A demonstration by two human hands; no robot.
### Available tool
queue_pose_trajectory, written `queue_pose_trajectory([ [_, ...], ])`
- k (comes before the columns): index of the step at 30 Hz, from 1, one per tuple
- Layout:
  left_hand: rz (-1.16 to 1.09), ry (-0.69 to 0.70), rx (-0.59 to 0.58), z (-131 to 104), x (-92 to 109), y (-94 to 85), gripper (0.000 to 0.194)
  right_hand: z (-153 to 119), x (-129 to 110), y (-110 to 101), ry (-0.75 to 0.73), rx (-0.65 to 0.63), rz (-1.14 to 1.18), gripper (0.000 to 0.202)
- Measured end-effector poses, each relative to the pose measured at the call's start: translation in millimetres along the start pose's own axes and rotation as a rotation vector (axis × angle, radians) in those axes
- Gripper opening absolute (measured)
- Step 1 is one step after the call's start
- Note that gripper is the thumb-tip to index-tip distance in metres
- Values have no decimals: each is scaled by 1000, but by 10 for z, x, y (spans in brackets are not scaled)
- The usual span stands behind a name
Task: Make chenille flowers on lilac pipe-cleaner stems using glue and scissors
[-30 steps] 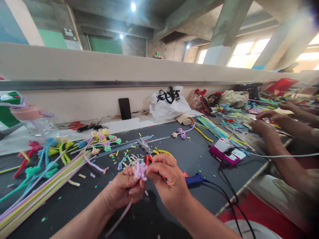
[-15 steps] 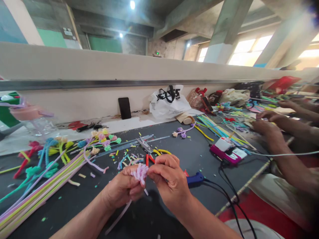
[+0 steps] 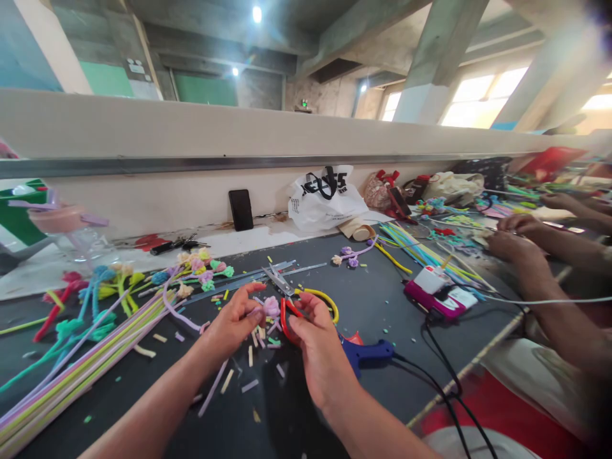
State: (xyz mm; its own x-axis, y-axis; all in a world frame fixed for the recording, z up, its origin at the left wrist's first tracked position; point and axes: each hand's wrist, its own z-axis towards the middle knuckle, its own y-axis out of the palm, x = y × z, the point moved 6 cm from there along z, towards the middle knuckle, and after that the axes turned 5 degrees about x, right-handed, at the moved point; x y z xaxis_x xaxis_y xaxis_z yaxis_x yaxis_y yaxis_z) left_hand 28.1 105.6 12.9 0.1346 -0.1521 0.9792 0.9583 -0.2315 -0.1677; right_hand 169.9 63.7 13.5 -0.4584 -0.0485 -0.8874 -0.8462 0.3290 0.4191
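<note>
My left hand (image 3: 239, 317) is open, thumb and fingers apart, just left of a small lilac pipe-cleaner flower (image 3: 271, 307). The flower seems to lie among cut scraps; whether a fingertip still touches it is unclear. A lilac pipe-cleaner stem (image 3: 213, 390) shows below that hand, its upper part hidden. My right hand (image 3: 319, 338) is closed on the handles of scissors (image 3: 289, 325), one handle red and one yellow. Their metal blades are spread and point away, up and left. Right of this hand lies a blue glue gun (image 3: 370, 352) with a black cord.
A bundle of pastel pipe cleaners (image 3: 95, 357) and finished fuzzy flowers (image 3: 203, 264) lie at left. A phone (image 3: 240, 210) leans on the back wall beside a white bag (image 3: 327, 201). A purple power strip (image 3: 440, 298) sits right; a co-worker's hands (image 3: 516, 236) are beyond.
My hands have parted. The lilac flower, held between both before, now sits beyond the left fingertips. The left fingers have opened, and the right hand has taken hold of the scissors' handles.
</note>
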Motion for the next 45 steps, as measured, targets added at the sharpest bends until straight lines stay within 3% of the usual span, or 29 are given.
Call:
queue_pose_trajectory([
  [7,102,176,219,-65,87,-77,48,-59,95,108,202,-122,44,34],
  [14,482,419,177,-196,204,24,44,11,-13,152,207,-225,-104,40],
  [18,567,559,148,-287,263,120,45,32,14,183,234,-294,-221,36],
  [21,498,492,159,-266,260,104,41,65,-14,152,181,-298,-291,27],
  [24,419,361,283,-171,202,-33,28,87,-114,106,101,-297,-388,23],
  [28,413,441,418,-118,301,-121,19,32,-348,175,-50,-434,-492,24],
  [30,290,406,340,-113,367,-53,16,-18,-475,253,-149,-535,-574,27],
  [33,-101,48,32,-136,347,192,17,-63,-630,353,-299,-643,-688,34],
  [35,-295,-111,-74,-207,377,314,22,-65,-702,399,-387,-677,-747,40],
  [38,-444,-182,-157,-269,430,380,29,-99,-783,482,-521,-742,-864,49],
  [42,-593,-206,-168,-249,388,314,25,-261,-954,613,-708,-813,-1040,64],
  [45,-760,-168,-231,-219,361,252,21,-311,-1070,532,-750,-808,-1123,74],
])
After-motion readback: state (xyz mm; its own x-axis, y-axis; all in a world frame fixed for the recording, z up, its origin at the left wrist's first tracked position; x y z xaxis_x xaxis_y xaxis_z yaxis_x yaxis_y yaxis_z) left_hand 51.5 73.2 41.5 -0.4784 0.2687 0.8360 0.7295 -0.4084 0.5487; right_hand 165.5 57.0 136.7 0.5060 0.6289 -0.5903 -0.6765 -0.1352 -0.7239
